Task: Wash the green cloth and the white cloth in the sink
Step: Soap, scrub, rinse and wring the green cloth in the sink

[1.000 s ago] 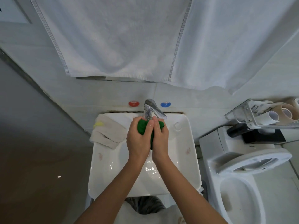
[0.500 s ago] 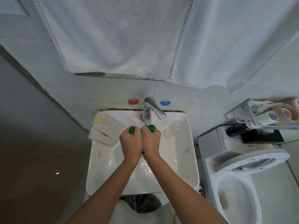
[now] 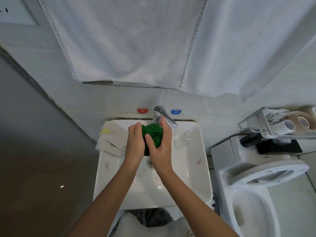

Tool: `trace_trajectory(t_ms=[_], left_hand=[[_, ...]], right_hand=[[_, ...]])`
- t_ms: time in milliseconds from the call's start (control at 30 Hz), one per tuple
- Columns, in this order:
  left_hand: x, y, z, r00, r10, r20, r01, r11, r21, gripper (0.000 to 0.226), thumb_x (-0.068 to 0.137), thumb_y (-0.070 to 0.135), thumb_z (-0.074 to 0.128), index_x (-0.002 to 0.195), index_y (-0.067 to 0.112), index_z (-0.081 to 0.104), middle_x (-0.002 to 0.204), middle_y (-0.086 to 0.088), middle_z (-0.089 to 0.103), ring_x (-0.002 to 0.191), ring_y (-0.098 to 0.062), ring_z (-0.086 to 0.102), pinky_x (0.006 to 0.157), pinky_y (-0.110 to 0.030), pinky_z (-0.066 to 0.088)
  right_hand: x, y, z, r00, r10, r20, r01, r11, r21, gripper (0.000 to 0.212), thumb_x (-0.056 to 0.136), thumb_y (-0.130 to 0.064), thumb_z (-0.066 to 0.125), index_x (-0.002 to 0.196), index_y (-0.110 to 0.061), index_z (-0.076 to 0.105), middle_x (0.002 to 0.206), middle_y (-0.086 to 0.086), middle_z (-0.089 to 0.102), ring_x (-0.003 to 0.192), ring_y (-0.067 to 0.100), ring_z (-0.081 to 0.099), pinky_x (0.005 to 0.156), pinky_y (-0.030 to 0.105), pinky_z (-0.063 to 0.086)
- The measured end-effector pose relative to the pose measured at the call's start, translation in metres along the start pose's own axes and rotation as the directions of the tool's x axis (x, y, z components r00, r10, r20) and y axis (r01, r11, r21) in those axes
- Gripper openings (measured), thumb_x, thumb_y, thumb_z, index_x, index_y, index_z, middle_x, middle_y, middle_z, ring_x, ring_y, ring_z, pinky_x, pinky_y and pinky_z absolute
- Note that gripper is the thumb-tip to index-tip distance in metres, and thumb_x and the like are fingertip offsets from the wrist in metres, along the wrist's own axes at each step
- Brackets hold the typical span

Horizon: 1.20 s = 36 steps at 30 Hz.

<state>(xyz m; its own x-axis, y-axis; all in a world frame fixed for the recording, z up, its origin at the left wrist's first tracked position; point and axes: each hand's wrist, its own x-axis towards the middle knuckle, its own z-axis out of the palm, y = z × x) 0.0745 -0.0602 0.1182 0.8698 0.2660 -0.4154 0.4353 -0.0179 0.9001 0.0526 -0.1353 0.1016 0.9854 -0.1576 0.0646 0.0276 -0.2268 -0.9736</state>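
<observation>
A bunched green cloth (image 3: 153,135) is held between both hands over the white sink (image 3: 191,168), just under the chrome tap (image 3: 165,118). My left hand (image 3: 135,144) grips its left side. My right hand (image 3: 161,147) wraps the right side, thumb across the front and fingers reaching up by the spout. The white cloth (image 3: 112,140), folded with a yellow tag, lies on the sink's back left rim. Both hands and the basin are wet.
Red (image 3: 142,110) and blue (image 3: 176,111) wall caps flank the tap. A clear glass (image 3: 188,134) stands on the sink's back right rim. White towels (image 3: 136,40) hang above. A toilet (image 3: 256,185) and a wire rack (image 3: 282,124) with rolls lie to the right.
My hands were squeezed tight together on the cloth half a second ago, almost hiding it. Now they have parted and moved up toward the tap, and more of the green cloth shows.
</observation>
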Motion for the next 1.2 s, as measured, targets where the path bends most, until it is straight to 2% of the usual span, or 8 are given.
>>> trace_trajectory(t_ms=[167,267,433,667,800,933,1067,1200], left_hand=[[-0.01,0.013,-0.007,0.997,0.018,0.076,-0.015,0.999,-0.047,0.031,0.1,0.036,0.03,0.13,0.029,0.037,0.104,0.007,0.051,0.094,-0.007,0.052,0.081,-0.03,0.047],[-0.023,0.01,-0.007,0.973,0.225,0.058,-0.22,0.973,-0.073,0.037,0.099,0.02,0.042,0.133,0.033,0.033,0.113,0.011,0.049,0.102,0.0,0.052,0.078,-0.018,0.048],[-0.027,-0.004,-0.015,0.772,0.636,-0.001,-0.614,0.745,0.261,0.059,0.089,0.035,0.049,0.142,0.014,0.033,0.136,0.0,0.036,0.117,0.014,0.034,0.091,0.002,0.031],[-0.03,0.007,-0.012,0.851,0.522,-0.054,-0.493,0.831,0.256,0.043,0.087,0.044,0.056,0.121,0.018,0.05,0.113,0.001,0.051,0.095,0.02,0.045,0.072,0.003,0.035],[-0.028,0.013,-0.006,0.845,0.52,-0.125,-0.484,0.843,0.233,0.039,0.085,0.058,0.039,0.09,0.025,0.057,0.085,0.005,0.061,0.078,-0.004,0.058,0.065,-0.02,0.047],[-0.027,0.016,0.001,0.831,0.528,-0.175,-0.49,0.844,0.219,0.028,0.093,0.033,0.051,0.065,0.035,0.052,0.058,0.013,0.056,0.057,-0.003,0.055,0.051,-0.01,0.038],[-0.021,0.007,0.006,0.858,0.481,-0.183,-0.45,0.873,0.188,0.035,0.087,0.013,0.053,0.053,0.021,0.046,0.047,0.005,0.046,0.045,-0.009,0.04,0.044,-0.024,0.035],[-0.017,-0.004,0.009,0.875,0.452,-0.174,-0.416,0.885,0.21,0.038,0.082,0.01,0.051,0.048,0.023,0.041,0.043,0.007,0.039,0.042,-0.01,0.034,0.043,-0.022,0.029]], right_hand=[[0.008,-0.01,-0.009,0.99,0.07,0.125,-0.089,0.984,0.157,0.069,0.077,-0.037,0.065,0.133,-0.055,0.029,0.142,-0.001,0.043,0.128,0.016,0.046,0.105,0.034,0.045],[0.013,-0.018,-0.008,0.986,0.141,0.091,-0.161,0.947,0.279,0.056,0.087,-0.023,0.061,0.135,-0.041,0.038,0.13,-0.003,0.051,0.118,0.014,0.054,0.1,0.037,0.05],[0.018,-0.032,-0.004,0.972,0.23,0.054,-0.235,0.926,0.296,0.024,0.099,-0.019,0.049,0.122,-0.023,0.057,0.114,0.001,0.063,0.107,0.017,0.061,0.092,0.037,0.054],[0.013,-0.047,0.001,0.938,0.305,0.163,-0.345,0.863,0.369,0.026,0.081,-0.056,0.052,0.085,-0.033,0.063,0.097,0.001,0.062,0.095,0.013,0.062,0.081,0.029,0.051],[0.004,-0.048,0.008,0.952,0.301,0.058,-0.296,0.859,0.418,0.023,0.097,-0.039,0.051,0.087,-0.024,0.065,0.087,-0.001,0.067,0.089,0.015,0.065,0.082,0.034,0.054],[0.007,-0.051,0.01,0.918,0.397,-0.007,-0.351,0.821,0.45,0.023,0.094,-0.024,0.057,0.073,-0.018,0.065,0.071,0.005,0.062,0.073,0.022,0.061,0.068,0.039,0.051],[0.012,-0.042,0.007,0.884,0.467,-0.024,-0.405,0.789,0.462,0.027,0.083,0.004,0.054,0.061,-0.011,0.049,0.056,0.004,0.043,0.059,0.02,0.043,0.053,0.03,0.036],[0.012,-0.025,0.009,0.839,0.541,-0.061,-0.479,0.787,0.389,0.025,0.079,0.006,0.05,0.06,-0.008,0.042,0.053,0.003,0.033,0.055,0.018,0.033,0.05,0.027,0.028]])
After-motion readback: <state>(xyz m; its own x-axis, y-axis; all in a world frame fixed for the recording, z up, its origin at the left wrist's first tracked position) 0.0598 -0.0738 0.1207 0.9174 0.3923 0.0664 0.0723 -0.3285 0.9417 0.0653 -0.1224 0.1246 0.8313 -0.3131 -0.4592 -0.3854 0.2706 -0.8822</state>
